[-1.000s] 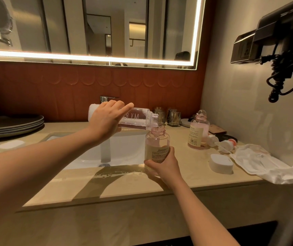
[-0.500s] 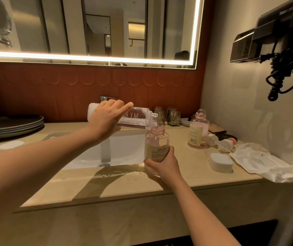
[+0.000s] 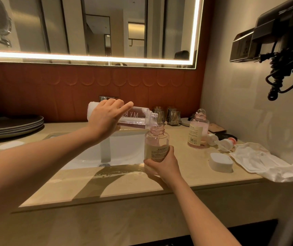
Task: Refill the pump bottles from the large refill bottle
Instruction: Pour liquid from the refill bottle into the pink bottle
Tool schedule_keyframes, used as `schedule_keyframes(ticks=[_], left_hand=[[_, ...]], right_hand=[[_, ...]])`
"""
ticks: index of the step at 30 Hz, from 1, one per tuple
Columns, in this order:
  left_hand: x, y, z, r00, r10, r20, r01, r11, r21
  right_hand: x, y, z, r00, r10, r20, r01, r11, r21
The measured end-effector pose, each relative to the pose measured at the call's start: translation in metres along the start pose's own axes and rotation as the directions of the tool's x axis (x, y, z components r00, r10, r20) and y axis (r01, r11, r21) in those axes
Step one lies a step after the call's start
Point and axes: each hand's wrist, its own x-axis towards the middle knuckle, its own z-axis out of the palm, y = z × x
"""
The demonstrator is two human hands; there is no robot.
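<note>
My left hand (image 3: 106, 118) grips the large clear refill bottle (image 3: 136, 118), which lies almost level with its open mouth over the neck of a small pump bottle (image 3: 157, 141). Pink liquid shows in the lower side of the refill bottle. My right hand (image 3: 165, 166) holds the small labelled bottle upright at its base, on the counter's front right of the sink. A second pink bottle (image 3: 198, 130) with its top off stands further right. Two pump heads (image 3: 220, 141) lie on the counter beside it.
A white sink (image 3: 124, 150) with a tap is set in the beige counter (image 3: 124, 185); water is spilled on its front rim. Dark plates (image 3: 12, 126) are stacked at left. Glasses (image 3: 173, 115), a white cap (image 3: 220, 162) and a white cloth (image 3: 264, 160) lie at right. A hair dryer (image 3: 280, 50) hangs on the wall.
Nothing has visibly changed; both hands hold the same pouring pose.
</note>
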Motion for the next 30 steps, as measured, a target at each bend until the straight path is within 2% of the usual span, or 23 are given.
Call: schedule_keyframes(ticks=[30], left_hand=[[0.0043,-0.0014,-0.0029,0.999,0.031,-0.009,-0.03,0.999,0.043]], right_hand=[[-0.0012,-0.0015,0.0004,1.0,0.007,0.008,-0.007,1.0,0.001]])
